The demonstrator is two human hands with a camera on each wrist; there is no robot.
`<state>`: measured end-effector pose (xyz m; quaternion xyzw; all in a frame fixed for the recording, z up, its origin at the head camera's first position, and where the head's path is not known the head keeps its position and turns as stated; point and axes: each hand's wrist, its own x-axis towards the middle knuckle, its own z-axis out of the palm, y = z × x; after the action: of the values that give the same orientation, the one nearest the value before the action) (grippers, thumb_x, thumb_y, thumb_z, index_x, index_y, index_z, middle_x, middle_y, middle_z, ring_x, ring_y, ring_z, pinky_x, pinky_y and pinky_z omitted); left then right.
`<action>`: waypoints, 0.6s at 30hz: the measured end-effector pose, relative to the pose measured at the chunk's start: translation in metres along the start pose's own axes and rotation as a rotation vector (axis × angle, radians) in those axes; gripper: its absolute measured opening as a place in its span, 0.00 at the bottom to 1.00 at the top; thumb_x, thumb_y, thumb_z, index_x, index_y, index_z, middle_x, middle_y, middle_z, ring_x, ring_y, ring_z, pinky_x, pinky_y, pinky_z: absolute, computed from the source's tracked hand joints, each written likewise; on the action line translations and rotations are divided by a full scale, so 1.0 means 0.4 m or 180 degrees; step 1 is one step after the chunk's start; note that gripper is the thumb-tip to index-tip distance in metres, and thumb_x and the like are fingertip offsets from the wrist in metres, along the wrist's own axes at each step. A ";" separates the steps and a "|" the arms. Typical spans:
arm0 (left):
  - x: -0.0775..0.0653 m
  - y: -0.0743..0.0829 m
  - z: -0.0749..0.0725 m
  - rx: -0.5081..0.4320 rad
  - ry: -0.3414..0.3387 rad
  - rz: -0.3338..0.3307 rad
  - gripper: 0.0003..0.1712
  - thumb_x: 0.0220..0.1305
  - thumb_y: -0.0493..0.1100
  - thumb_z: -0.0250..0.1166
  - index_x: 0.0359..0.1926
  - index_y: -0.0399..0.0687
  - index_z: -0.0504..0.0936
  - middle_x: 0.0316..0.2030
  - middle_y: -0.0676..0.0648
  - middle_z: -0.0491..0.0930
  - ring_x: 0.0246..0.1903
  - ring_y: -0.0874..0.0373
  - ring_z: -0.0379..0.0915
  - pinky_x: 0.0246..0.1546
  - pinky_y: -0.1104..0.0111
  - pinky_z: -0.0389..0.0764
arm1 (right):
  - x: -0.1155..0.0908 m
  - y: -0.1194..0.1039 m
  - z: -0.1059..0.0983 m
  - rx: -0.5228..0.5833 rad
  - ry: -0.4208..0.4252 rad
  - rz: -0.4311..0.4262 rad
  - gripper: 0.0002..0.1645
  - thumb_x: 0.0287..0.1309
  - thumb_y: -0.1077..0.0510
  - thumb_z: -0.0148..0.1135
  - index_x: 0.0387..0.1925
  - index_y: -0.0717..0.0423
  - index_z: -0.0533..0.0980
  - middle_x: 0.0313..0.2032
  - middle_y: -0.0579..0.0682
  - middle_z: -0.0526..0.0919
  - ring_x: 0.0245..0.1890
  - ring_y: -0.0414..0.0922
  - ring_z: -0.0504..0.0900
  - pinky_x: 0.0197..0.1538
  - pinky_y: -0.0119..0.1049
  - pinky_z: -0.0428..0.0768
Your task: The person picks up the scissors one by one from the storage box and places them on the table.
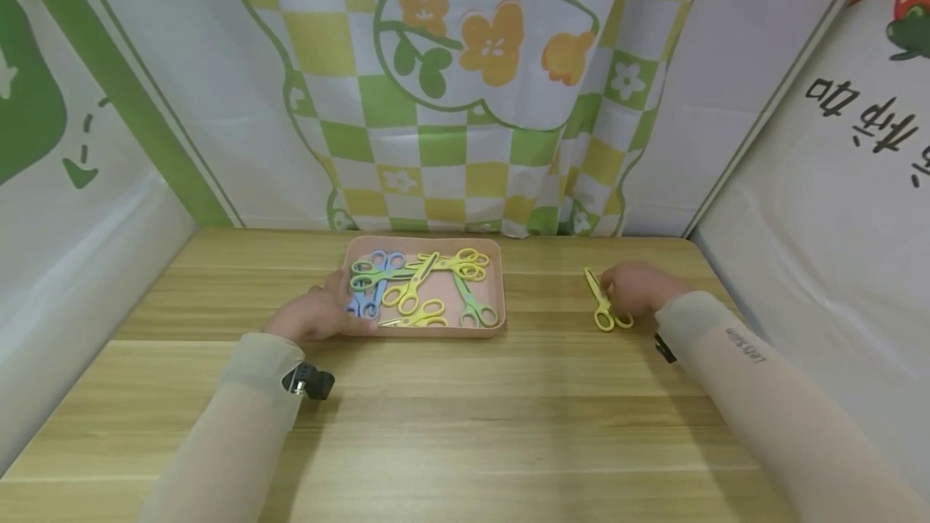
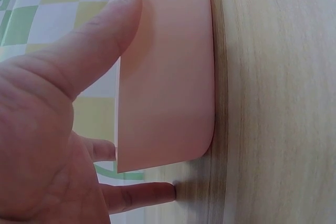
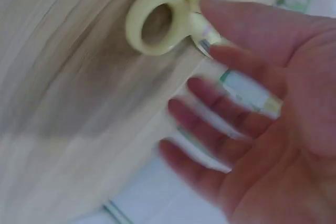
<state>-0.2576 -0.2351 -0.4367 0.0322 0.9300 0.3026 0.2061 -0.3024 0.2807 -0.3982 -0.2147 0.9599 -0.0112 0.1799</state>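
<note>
A pink tray [image 1: 465, 332] holds several pairs of scissors with blue, green and yellow handles, such as a yellow pair [image 1: 408, 294] lying across its middle. My left hand [image 1: 320, 311] rests at the tray's near left corner. Its straight thumb [image 2: 105, 38] lies against the front wall, and the other fingers reach along the left side, partly hidden behind the tray. To the right of the tray, my right hand [image 1: 641, 289] pinches a pair of yellow scissors [image 1: 600, 303] between thumb and index finger near the pivot. The scissors' loops point toward me and their blades point away.
A wooden table [image 1: 465, 418] carries everything. Behind it hangs a checkered, flowered curtain [image 1: 450, 160]. White printed panels [image 1: 835, 224] flank both sides. Each forearm wears a pale sleeve and a small black wrist device [image 1: 308, 381].
</note>
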 end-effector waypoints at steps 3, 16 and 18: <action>-0.004 0.004 -0.002 -0.0009 -0.0017 -0.0003 0.86 0.38 0.77 0.73 0.77 0.35 0.30 0.72 0.22 0.44 0.69 0.24 0.43 0.65 0.35 0.48 | 0.006 -0.020 0.006 -0.0073 -0.0003 -0.0164 0.26 0.52 0.61 0.72 0.53 0.62 0.79 0.38 0.53 0.82 0.38 0.51 0.79 0.44 0.50 0.78; -0.046 0.047 -0.010 0.0014 -0.0038 -0.0005 0.78 0.49 0.71 0.73 0.77 0.35 0.30 0.70 0.18 0.42 0.69 0.22 0.38 0.64 0.32 0.46 | -0.021 0.033 0.029 -0.0116 0.0132 -0.0269 0.19 0.45 0.61 0.76 0.42 0.64 0.85 0.28 0.49 0.80 0.28 0.46 0.76 0.36 0.44 0.78; -0.040 0.041 -0.009 0.0002 -0.0038 -0.0022 0.79 0.48 0.71 0.73 0.77 0.36 0.30 0.70 0.18 0.42 0.69 0.22 0.39 0.64 0.33 0.47 | -0.031 0.060 0.033 -0.0151 0.0182 -0.0296 0.21 0.44 0.61 0.76 0.43 0.65 0.85 0.27 0.48 0.79 0.27 0.45 0.75 0.35 0.43 0.78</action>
<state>-0.2455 -0.2267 -0.4189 0.0308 0.9290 0.3014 0.2126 -0.2971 0.3083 -0.4087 -0.2630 0.9536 -0.0028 0.1466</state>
